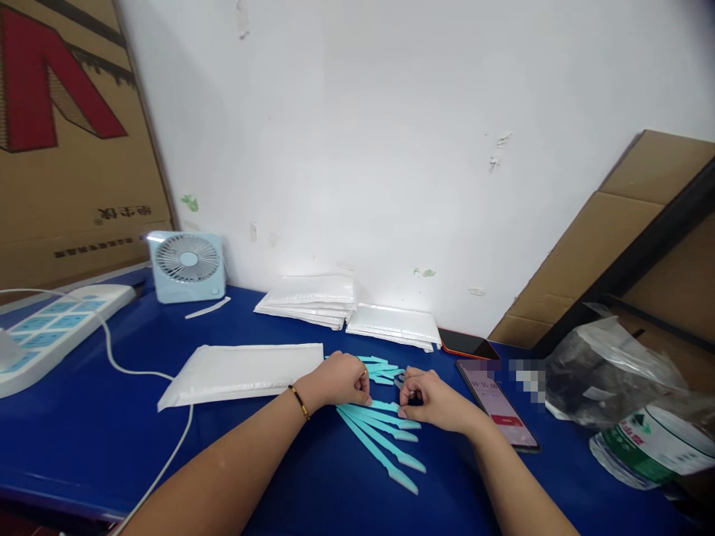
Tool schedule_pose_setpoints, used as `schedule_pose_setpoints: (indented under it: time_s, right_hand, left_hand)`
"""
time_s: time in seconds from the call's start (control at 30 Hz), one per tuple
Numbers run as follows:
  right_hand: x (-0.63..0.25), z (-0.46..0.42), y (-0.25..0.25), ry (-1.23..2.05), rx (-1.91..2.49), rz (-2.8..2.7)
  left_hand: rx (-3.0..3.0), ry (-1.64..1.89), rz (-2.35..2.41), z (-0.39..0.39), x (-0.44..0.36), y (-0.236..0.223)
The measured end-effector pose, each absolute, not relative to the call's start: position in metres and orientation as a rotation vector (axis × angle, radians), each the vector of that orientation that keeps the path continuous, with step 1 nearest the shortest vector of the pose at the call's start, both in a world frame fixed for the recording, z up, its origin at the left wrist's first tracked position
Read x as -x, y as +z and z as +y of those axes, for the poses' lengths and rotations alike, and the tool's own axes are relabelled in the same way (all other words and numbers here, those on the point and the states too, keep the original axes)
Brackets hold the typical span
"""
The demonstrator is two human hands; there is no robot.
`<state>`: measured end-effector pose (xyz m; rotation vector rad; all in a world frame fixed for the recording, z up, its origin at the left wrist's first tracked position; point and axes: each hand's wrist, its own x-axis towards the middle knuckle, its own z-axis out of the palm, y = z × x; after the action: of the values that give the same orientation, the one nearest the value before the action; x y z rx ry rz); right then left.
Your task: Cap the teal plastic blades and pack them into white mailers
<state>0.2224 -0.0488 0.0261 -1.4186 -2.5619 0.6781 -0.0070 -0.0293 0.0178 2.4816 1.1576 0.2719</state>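
Observation:
Several turquoise eyebrow razors (380, 441) lie fanned out on the blue table, their pale blade ends pointing right. My left hand (343, 380) is closed, thumb and fingers pinching the handle of the uppermost razor in this fan. At that razor's blade end, my right hand (429, 398) pinches with thumb and forefinger. A second group of turquoise razors (383, 369) lies just behind, between my hands and partly covered by the left. To the left of my left hand rests a white padded mailer (246, 371).
Two stacks of white mailers (313, 294) sit against the wall. A phone with a lit screen (500, 409), a dark phone (468, 344), a clear plastic bag (608, 365) and a labelled tub (648, 447) stand right. A blue fan (187, 266) and power strip (61, 327) are left.

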Motion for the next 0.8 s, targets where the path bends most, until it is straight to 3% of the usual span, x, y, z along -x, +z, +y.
schedule_pose_setpoints:
  time_s: [0.37, 0.57, 0.8]
  right_hand:
    - [-0.251, -0.034, 0.028, 0.520, 1.534, -2.366]
    - [-0.242, -0.046, 0.032, 0.696, 1.394, -2.563]
    - [-0.235, -0.049, 0.029, 0.647, 1.347, -2.621]
  left_hand:
    - [-2.544, 0.407, 1.447, -0.018, 0.019, 0.023]
    - [-2.534, 0.345, 1.176, -0.033, 0.010, 0.025]
    - [-2.563, 0.254, 1.117, -0.034, 0.006, 0.018]
